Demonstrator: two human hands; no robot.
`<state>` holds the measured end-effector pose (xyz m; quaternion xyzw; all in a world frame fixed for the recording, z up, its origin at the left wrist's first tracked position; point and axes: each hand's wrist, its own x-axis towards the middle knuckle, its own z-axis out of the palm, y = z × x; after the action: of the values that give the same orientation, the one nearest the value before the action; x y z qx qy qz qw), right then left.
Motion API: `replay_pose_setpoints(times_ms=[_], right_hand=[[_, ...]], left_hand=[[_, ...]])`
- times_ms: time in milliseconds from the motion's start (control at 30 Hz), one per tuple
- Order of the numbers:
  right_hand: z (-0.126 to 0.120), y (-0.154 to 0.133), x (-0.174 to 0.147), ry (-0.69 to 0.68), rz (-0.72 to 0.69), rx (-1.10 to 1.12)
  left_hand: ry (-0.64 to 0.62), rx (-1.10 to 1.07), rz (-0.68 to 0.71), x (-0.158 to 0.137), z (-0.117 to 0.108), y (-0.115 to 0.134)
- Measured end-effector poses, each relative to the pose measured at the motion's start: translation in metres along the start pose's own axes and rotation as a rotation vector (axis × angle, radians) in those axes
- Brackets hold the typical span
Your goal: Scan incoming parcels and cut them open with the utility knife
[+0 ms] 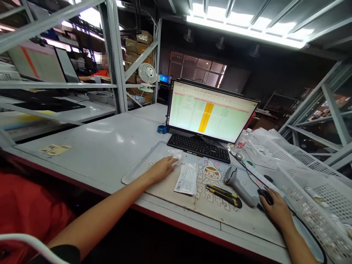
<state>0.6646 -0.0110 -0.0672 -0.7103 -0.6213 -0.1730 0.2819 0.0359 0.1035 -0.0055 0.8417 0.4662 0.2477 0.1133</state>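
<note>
My left hand (161,169) rests low over the desk mat, its fingers closed on a small crumpled clear plastic bag (177,154); what the bag holds is hard to see. Just right of these fingers lies a white printed packet (186,179), not touched. My right hand (277,209) is wrapped over a black computer mouse (265,197) at the mat's right side. Between the hands are yellow-and-black utility knives (224,195), side by side, and a grey barcode scanner (238,187) on its side.
A monitor (210,112) showing a spreadsheet stands behind a black keyboard (198,147). White perforated baskets (305,205) line the right side. A blue tape roll (162,129) sits left of the monitor. Metal posts (117,55) rise at left, near a fan (147,73) and another person.
</note>
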Motion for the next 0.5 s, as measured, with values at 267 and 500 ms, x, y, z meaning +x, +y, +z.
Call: replay_pose_setpoints(times_ms=[267, 500], right_hand=[[0.001, 0.003, -0.002, -0.021, 0.032, 0.022], [0.003, 0.005, -0.004, -0.01, 0.023, 0.007]], left_hand=[[0.554, -0.147, 0.071, 0.011, -0.07, 0.016], [0.338, -0.328, -0.299, 0.028, -0.072, -0.012]])
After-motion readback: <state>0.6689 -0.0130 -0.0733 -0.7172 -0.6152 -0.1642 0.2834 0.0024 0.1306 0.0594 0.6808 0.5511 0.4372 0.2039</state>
